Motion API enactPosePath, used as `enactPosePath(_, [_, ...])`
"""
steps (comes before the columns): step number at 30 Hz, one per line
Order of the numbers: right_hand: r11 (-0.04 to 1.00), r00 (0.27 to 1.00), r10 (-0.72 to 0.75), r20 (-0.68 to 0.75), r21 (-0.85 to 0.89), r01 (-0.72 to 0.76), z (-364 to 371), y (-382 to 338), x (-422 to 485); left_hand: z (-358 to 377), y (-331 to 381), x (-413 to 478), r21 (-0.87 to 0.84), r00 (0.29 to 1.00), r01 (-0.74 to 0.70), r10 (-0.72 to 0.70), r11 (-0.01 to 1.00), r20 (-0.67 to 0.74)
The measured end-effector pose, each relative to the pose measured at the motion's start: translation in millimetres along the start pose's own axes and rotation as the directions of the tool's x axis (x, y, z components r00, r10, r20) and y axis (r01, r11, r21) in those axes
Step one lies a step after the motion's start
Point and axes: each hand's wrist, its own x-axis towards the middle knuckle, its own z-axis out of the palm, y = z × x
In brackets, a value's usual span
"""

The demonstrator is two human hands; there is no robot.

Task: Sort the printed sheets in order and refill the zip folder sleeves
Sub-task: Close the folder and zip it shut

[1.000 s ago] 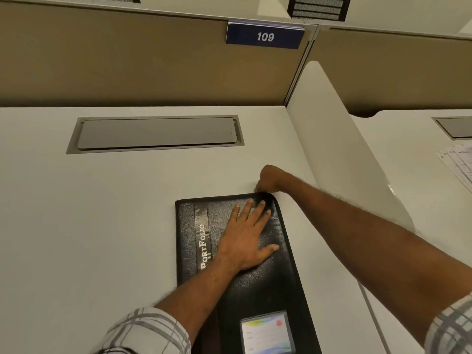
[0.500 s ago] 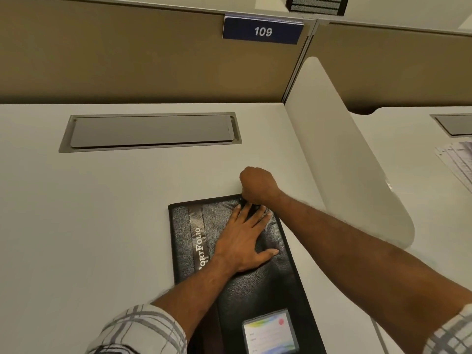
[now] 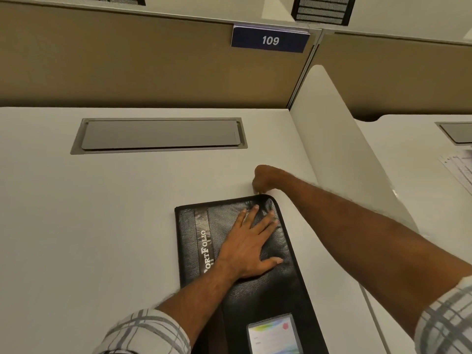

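Observation:
A black zip folder (image 3: 255, 290) marked "PortFolio" lies shut on the white desk (image 3: 102, 226). A clear pocket with a coloured card (image 3: 273, 333) sits on its near part. My left hand (image 3: 250, 246) presses flat on the cover with its fingers spread. Just beyond the folder's far right corner, my right hand (image 3: 263, 178) has its fingers curled down and pinches the small zip pull at the folder's edge; the pull itself barely shows. Printed sheets (image 3: 459, 167) lie on the neighbouring desk at the far right.
A grey cable hatch (image 3: 159, 135) is set into the desk at the back. A white rounded divider (image 3: 339, 154) stands close to the right of the folder. A tan partition with a "109" sign (image 3: 270, 40) closes off the back.
Half a second ago my right hand was over the folder's far edge by my left fingertips; now it is back just beyond the far right corner. My left hand stays flat.

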Motion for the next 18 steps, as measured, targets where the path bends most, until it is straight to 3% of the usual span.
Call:
enactPosePath(4, [0.998,0.998,-0.057,-0.013,-0.030,0.056,8,-10,3,1,-1,1,-0.010,0.999,-0.042,0.042,0.999,0.004])
enactPosePath(10, [0.985,0.990,-0.135,-0.038,-0.113,0.130,7,-22,7,-7,14,23,-0.038,0.927,-0.375,0.374,0.926,-0.032])
enactPosePath(18, [0.987,0.991,-0.133,-0.008,-0.094,0.132,10,-20,13,-5,14,30,-0.137,0.893,-0.448,0.437,0.883,-0.103])
